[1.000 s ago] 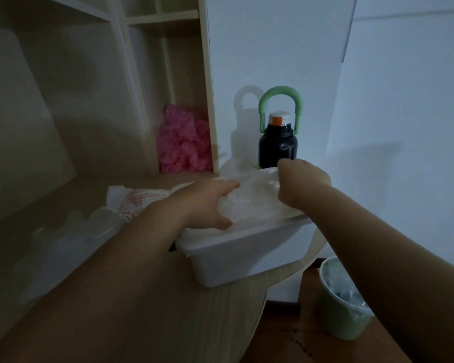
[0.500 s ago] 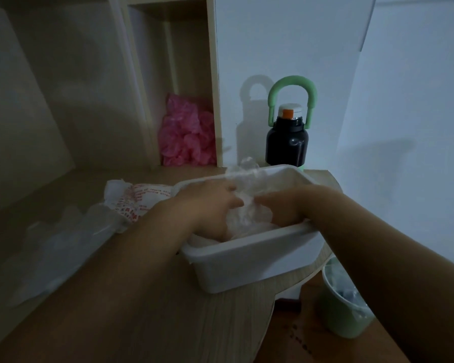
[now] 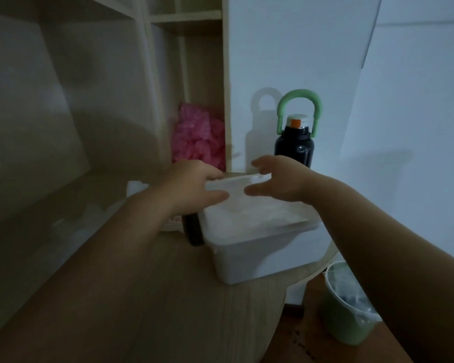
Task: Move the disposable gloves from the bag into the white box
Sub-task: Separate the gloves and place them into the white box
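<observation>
The white box (image 3: pixel 260 258) stands near the rounded end of the wooden table, filled with pale, crumpled disposable gloves (image 3: pixel 249 213). My left hand (image 3: pixel 192 184) hovers over the box's far left corner with fingers spread and nothing in it. My right hand (image 3: pixel 281 179) hangs above the far right part of the box, fingers loosely spread, also holding nothing. The bag (image 3: pixel 136 188) with red print lies left of the box, mostly hidden behind my left arm. Clear plastic (image 3: pixel 81 226) lies further left on the table.
A black bottle (image 3: pixel 295 142) with a green handle stands behind the box by the wall. Pink crumpled plastic (image 3: pixel 198 138) fills a shelf cubby. A dark object (image 3: pixel 193 230) sits at the box's left side. A green bin (image 3: pixel 349 307) stands on the floor at the right.
Both hands have lifted out of the box and let go of the gloves, which now lie inside it. The view has shifted slightly.
</observation>
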The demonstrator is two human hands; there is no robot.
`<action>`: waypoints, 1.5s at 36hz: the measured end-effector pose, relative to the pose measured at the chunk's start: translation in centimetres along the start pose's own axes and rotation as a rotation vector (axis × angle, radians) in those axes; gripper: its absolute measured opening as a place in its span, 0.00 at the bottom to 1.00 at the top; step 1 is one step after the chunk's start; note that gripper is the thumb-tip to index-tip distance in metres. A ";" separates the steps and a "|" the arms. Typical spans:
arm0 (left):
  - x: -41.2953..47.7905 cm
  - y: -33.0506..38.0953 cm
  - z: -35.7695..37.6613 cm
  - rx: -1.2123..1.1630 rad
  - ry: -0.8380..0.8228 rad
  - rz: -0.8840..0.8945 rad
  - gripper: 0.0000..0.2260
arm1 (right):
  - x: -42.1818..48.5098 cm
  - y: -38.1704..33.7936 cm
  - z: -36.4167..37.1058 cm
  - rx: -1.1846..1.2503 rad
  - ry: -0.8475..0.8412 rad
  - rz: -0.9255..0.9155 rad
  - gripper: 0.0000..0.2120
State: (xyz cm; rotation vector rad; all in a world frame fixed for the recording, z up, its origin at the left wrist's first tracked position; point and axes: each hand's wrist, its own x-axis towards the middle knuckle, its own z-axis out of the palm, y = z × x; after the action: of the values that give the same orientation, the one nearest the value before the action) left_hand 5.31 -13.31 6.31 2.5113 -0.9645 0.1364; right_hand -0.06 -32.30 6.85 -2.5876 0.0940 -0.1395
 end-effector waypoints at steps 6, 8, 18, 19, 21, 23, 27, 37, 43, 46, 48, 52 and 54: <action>-5.0 -3.3 -2.2 -0.249 0.227 -0.096 0.15 | -1.9 -6.8 2.6 0.011 0.099 -0.201 0.21; -6.8 -5.2 -2.6 -0.249 0.317 -0.167 0.15 | -1.9 -8.6 4.3 0.067 0.124 -0.238 0.22; -14.3 -15.3 2.3 -0.072 0.311 -0.543 0.17 | -0.9 -13.7 17.5 0.301 -0.015 -0.166 0.20; -14.5 -15.9 3.1 -0.055 0.268 -0.560 0.18 | -0.7 -13.6 18.7 0.321 -0.032 -0.140 0.20; -15.1 -16.9 4.7 -0.022 0.220 -0.568 0.18 | -0.6 -13.2 20.9 0.302 -0.057 -0.105 0.19; -15.4 -17.8 5.9 0.036 0.242 -0.548 0.16 | -0.5 -12.5 22.6 0.281 -0.070 -0.083 0.19; -15.0 -18.1 6.0 0.113 0.365 -0.524 0.10 | -0.1 -11.3 24.3 0.302 0.029 -0.030 0.17; -13.9 -18.4 6.2 0.399 0.305 -0.726 0.17 | 0.2 -10.8 25.3 0.292 0.095 -0.088 0.16; -14.3 -19.2 6.7 0.266 0.499 -0.606 0.09 | 0.2 -10.6 25.6 0.299 0.103 -0.116 0.15; -14.7 -19.4 6.6 0.051 0.661 -0.549 0.10 | 0.4 -10.5 25.6 0.339 0.098 -0.095 0.14; -14.8 -19.2 6.4 -0.040 0.733 -0.486 0.10 | 0.9 -10.5 25.5 0.381 0.088 -0.046 0.14; -14.6 -18.5 6.3 -0.175 0.773 -0.329 0.06 | 2.0 -11.4 25.3 0.471 0.024 0.022 0.21; -14.6 -18.2 6.5 -0.285 0.741 -0.276 0.05 | 2.1 -11.6 25.5 0.448 0.017 -0.037 0.25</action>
State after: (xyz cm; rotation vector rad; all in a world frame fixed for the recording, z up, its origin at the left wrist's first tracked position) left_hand 5.85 4.76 -9.77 2.0375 -0.3053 0.7235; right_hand 5.48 -9.42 -8.55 -2.1419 0.0179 -0.1737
